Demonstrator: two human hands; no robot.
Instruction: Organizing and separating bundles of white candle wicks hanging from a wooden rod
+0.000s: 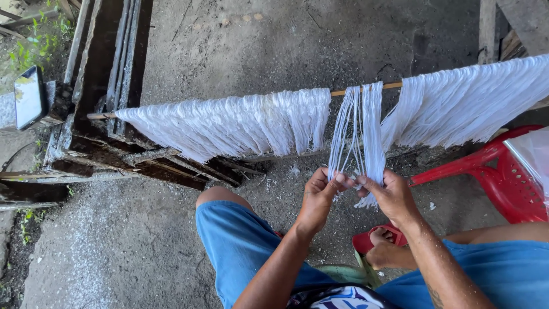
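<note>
A thin wooden rod [372, 87] runs across the view, draped with white fibre strands [229, 123] on the left and more white strands [463, 103] on the right. In the gap between them hangs a small separate bunch of strands [359, 129]. My left hand [320, 191] pinches the thin left part of that bunch near its lower end. My right hand [392, 194] grips the thicker right part, and the fingertips of both hands nearly meet. My knees in blue shorts [240, 246] frame the bottom of the view.
A red plastic chair [503, 177] stands at the right. Dark wooden planks [114, 68] lie at the left, with a phone [27, 96] propped beside them. A red sandal [372, 237] is on my foot on the concrete floor [126, 240].
</note>
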